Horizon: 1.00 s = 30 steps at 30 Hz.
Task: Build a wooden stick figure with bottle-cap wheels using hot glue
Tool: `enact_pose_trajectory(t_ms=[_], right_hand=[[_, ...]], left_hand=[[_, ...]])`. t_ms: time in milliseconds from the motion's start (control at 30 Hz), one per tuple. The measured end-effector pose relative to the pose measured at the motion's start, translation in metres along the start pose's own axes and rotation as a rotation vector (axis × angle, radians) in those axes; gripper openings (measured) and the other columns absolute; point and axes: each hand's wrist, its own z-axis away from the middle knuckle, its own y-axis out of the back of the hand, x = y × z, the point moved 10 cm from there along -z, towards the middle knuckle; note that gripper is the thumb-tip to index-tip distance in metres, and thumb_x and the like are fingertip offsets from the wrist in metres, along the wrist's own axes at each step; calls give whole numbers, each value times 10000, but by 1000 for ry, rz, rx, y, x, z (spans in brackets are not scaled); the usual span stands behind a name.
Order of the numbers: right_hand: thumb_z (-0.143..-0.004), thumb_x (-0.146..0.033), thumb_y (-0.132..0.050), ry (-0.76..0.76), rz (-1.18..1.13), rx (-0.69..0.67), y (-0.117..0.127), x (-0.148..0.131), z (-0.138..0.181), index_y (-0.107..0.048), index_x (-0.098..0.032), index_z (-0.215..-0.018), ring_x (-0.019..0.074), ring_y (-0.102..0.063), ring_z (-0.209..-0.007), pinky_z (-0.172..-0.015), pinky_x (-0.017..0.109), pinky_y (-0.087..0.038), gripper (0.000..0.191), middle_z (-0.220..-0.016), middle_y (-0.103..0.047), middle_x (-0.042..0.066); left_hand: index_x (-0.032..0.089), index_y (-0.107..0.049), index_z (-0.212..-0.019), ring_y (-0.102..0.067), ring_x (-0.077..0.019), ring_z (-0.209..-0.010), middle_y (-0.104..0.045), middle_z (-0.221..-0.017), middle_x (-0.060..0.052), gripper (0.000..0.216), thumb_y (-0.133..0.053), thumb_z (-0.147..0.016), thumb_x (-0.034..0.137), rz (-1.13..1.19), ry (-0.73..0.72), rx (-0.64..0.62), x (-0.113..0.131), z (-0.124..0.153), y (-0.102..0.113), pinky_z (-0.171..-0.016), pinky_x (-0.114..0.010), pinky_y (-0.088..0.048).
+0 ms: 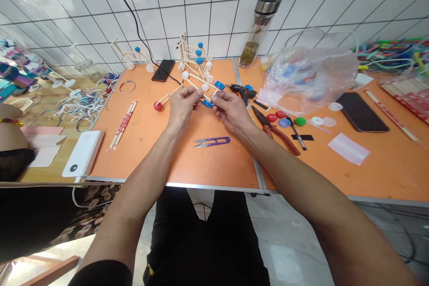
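My left hand (184,105) and my right hand (231,109) meet over the middle of the orange table. Between them is a small frame of pale wooden sticks (192,84) with blue bottle caps (219,85) on it. The left fingers pinch a stick; the right fingers grip the frame beside the lower blue cap (208,104). Fingers hide part of the joints. Purple thread snips (212,142) lie just below the hands. Left of my left hand, a red cap (157,106) has sticks attached. Behind stands a stick model (198,53) with blue and white caps.
A black glue gun (243,92), red-handled pliers (276,132) and loose caps (300,121) lie to the right. Further back are a glass tea bottle (256,31) and a plastic bag (311,76). Chopsticks (123,125) and a white power bank (83,153) lie left. Another person's arm (10,129) shows there.
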Motion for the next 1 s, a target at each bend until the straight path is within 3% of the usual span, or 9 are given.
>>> enact_pose_trajectory(t_ms=[467, 633, 1000], right_hand=[[-513, -424, -1224, 3, -20, -5, -1, 0, 0, -820, -209, -856, 65, -598, -653, -517, 165, -442, 572, -784, -738, -35], [-568, -399, -1211, -10, -11, 6, 1, 2, 0, -822, -213, -864, 65, -604, -657, -518, 161, -447, 523, -790, -742, -35], [-446, -486, -1275, 6, -38, -13, 1, 3, -3, -829, -191, -857, 55, -608, -622, -494, 146, -453, 675, -763, -759, -35]], left_hand=[[220, -778, -774, -627, -95, -630, -831, -825, -23, 346, -1042, -947, 362, -25, -16, 10, 2, 0, 0, -587, -198, -515], [217, -786, -762, -621, -87, -619, -830, -818, -18, 306, -999, -968, 291, -12, 0, 12, 1, 1, -1, -583, -194, -504], [215, -805, -768, -611, -86, -619, -825, -815, -19, 286, -1010, -938, 319, 19, -23, -16, -2, -2, 0, -573, -182, -497]])
